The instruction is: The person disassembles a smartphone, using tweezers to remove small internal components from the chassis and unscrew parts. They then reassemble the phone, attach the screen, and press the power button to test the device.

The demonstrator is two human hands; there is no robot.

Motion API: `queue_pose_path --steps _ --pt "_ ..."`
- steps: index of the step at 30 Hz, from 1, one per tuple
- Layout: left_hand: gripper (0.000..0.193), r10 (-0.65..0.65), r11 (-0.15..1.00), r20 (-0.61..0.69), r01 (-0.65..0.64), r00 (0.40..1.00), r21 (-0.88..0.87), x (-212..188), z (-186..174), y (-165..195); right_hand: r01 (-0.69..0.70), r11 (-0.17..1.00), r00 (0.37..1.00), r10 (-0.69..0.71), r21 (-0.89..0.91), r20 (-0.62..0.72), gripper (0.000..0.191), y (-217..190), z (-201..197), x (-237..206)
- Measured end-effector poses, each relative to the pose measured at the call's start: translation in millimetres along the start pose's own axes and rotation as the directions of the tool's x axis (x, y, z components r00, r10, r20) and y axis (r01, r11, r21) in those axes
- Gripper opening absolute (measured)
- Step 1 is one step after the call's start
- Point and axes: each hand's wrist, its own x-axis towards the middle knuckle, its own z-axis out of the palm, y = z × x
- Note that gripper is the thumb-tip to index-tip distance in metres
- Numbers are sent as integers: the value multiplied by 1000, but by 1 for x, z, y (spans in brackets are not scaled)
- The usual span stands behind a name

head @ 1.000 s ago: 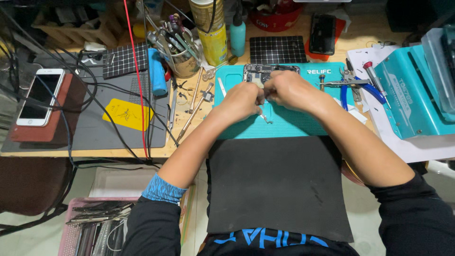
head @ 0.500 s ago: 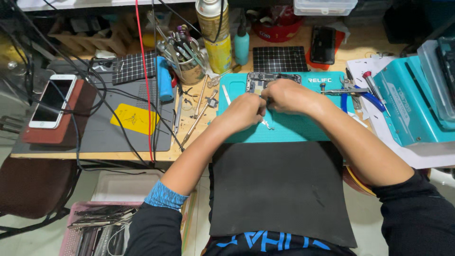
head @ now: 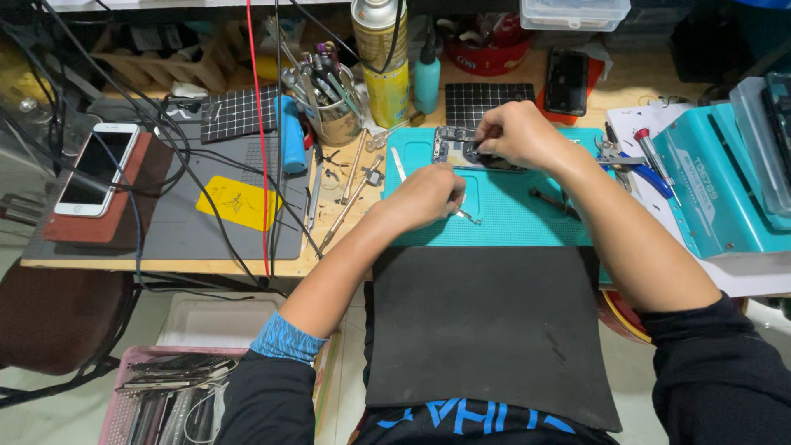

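An opened phone body lies on the teal work mat at the back of the bench. My right hand rests on its right end, fingers pinched on a part inside it. My left hand sits just in front of the phone on the mat, closed around thin metal tweezers whose tips poke out to the right. A black pad covers my lap below the mat.
A white phone lies on a brown block at left, beside a grey mat with a yellow patch. A tool cup, spray can, teal bottle, dark phone and teal machine ring the mat. Cables cross the left side.
My right hand moved back and right onto the phone body. My left hand dropped a little toward me with the tweezers. The two hands are now apart.
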Motion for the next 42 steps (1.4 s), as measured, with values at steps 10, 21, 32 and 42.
queue_pose_path --steps 10,21,32,42 --pt "9 -139 982 -165 114 976 -152 12 -34 -20 120 987 989 -109 -109 101 21 -13 17 -39" --pt "4 -390 913 -232 343 891 -220 63 -18 -36 132 980 990 -121 -146 78 10 -20 34 -49" --pt "9 -381 912 -222 404 898 69 90 0 -40 -101 991 980 83 -92 -183 13 23 7 -26" --pt "11 -134 946 -459 252 878 205 81 1 -29 -38 996 990 27 -78 -141 19 24 5 -20"
